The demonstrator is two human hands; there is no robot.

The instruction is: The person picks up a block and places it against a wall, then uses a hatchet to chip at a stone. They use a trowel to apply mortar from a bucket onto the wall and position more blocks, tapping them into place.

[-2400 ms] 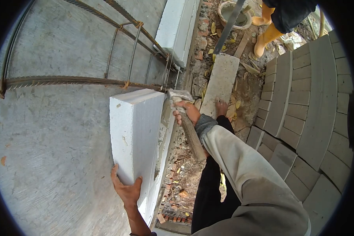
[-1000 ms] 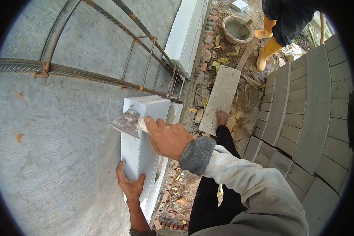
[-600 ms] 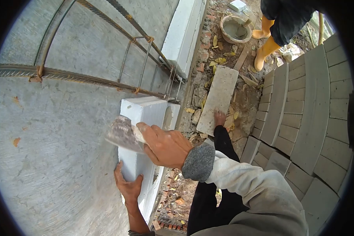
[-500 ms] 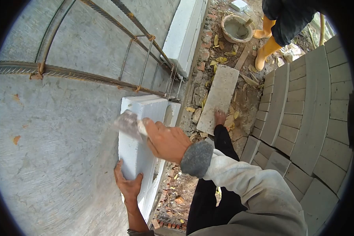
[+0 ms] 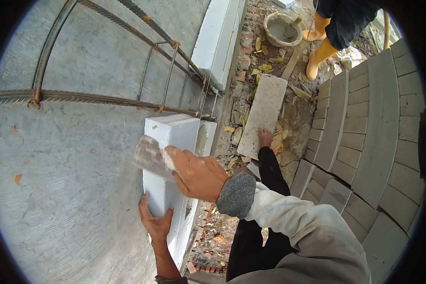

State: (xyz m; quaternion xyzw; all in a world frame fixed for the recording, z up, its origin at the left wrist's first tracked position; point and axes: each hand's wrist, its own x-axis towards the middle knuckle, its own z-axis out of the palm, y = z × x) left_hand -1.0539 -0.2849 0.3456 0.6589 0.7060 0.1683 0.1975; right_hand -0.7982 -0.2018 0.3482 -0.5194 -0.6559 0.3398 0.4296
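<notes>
The right hand [image 5: 199,173] gripped a grey-bladed metal tool [image 5: 150,154] over the white oblong block [image 5: 157,189]; a stray stroke could hit the left hand [image 5: 157,223] clasping that block.

This is a building site, most likely in the open air, with bare dirt ground [image 5: 296,118] strewn with fallen leaves [image 5: 255,72] and broken bricks [image 5: 242,75] beside a broad grey concrete surface [image 5: 57,189]. A cage of ribbed, rust-marked steel bars [image 5: 80,97] tied with wire stands along a line of white blocks [image 5: 215,47], while a large stack of grey blocks [image 5: 381,118] fills the right side. Farther off, a bucket [image 5: 274,39] holds grey wet mortar [image 5: 280,28], and just beside it stands another person in yellow boots [image 5: 323,53].
</notes>
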